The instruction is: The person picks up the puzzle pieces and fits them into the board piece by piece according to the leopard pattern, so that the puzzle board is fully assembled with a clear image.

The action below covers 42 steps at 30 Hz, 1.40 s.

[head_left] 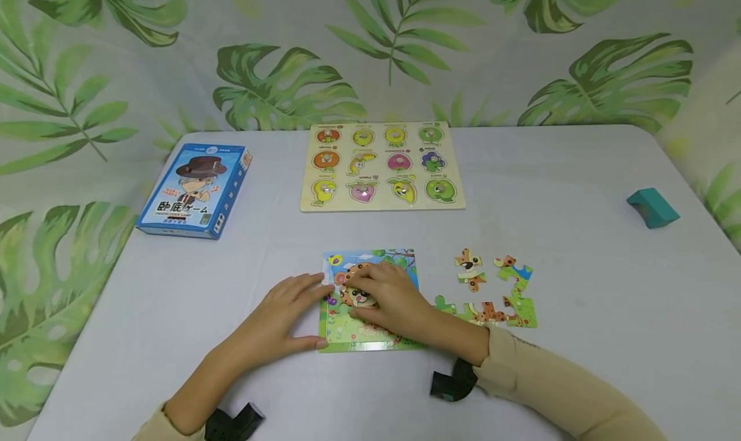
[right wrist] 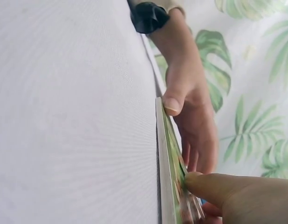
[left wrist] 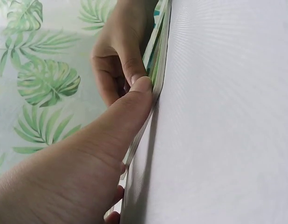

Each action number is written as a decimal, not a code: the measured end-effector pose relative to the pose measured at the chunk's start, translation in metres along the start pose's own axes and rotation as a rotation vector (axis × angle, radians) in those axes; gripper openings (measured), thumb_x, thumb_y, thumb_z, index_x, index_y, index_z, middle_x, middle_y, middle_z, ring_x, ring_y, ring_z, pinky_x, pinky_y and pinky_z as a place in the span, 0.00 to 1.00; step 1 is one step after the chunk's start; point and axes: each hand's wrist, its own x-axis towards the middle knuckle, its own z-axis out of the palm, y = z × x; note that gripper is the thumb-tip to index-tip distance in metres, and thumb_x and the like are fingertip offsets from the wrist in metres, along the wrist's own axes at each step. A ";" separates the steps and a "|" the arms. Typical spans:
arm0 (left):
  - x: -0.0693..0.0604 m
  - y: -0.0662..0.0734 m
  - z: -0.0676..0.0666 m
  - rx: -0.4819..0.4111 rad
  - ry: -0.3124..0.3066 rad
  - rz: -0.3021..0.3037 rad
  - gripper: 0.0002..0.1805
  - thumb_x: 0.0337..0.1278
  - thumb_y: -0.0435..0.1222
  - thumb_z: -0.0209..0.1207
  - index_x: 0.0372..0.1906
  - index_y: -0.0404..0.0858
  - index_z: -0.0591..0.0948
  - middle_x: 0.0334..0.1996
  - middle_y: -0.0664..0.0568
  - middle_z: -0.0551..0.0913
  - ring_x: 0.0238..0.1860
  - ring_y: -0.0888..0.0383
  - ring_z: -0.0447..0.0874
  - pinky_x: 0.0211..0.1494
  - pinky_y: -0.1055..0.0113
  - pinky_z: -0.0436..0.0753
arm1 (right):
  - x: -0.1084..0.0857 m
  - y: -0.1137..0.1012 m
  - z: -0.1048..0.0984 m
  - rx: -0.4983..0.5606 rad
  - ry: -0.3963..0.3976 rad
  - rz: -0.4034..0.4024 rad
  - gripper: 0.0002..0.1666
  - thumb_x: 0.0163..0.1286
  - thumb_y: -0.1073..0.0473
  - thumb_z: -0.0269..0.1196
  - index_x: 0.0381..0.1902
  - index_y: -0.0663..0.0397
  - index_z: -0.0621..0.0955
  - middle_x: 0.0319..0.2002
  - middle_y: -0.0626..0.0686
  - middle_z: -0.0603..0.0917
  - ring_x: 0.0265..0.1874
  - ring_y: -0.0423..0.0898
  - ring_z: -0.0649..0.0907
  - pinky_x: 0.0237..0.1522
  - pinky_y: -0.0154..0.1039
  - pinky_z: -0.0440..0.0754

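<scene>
Leopard jigsaw (head_left: 357, 298) lies on the desk (head_left: 243, 287), my left grip (head_left: 283, 315) relaxed along its edge; whether my right grip (head_left: 396, 303) pinches anything, I can't tell. Dragging that rightward could scatter the loose pieces (head_left: 523, 310).

Behind the white table (head_left: 579, 248) and along both its sides spreads a pale backdrop (head_left: 278, 17) printed with green leaves (head_left: 625, 74).
</scene>
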 end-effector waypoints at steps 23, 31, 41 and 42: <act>-0.002 0.001 0.000 0.037 -0.053 -0.011 0.43 0.43 0.66 0.52 0.66 0.52 0.62 0.68 0.53 0.51 0.67 0.51 0.46 0.66 0.55 0.46 | -0.006 0.003 -0.014 0.170 -0.193 0.093 0.38 0.57 0.44 0.63 0.64 0.43 0.66 0.58 0.49 0.64 0.60 0.48 0.59 0.58 0.52 0.55; -0.002 0.001 0.002 0.037 -0.051 -0.011 0.44 0.42 0.66 0.53 0.66 0.52 0.62 0.68 0.52 0.51 0.67 0.51 0.45 0.67 0.56 0.44 | -0.022 0.012 -0.051 0.315 -0.085 0.177 0.41 0.53 0.50 0.68 0.64 0.47 0.65 0.63 0.49 0.59 0.61 0.46 0.59 0.57 0.49 0.65; -0.001 0.002 0.001 0.027 -0.065 -0.035 0.44 0.41 0.66 0.54 0.66 0.52 0.63 0.68 0.53 0.51 0.67 0.52 0.44 0.67 0.56 0.45 | -0.070 0.050 -0.097 0.259 0.120 0.211 0.49 0.48 0.54 0.71 0.65 0.48 0.61 0.63 0.50 0.60 0.62 0.47 0.60 0.55 0.54 0.65; -0.002 0.002 0.001 0.026 -0.066 -0.037 0.44 0.41 0.66 0.54 0.66 0.52 0.63 0.68 0.53 0.51 0.67 0.52 0.44 0.67 0.56 0.45 | -0.075 0.055 -0.098 0.244 0.123 0.230 0.49 0.47 0.54 0.71 0.65 0.49 0.61 0.63 0.51 0.60 0.62 0.49 0.60 0.54 0.55 0.65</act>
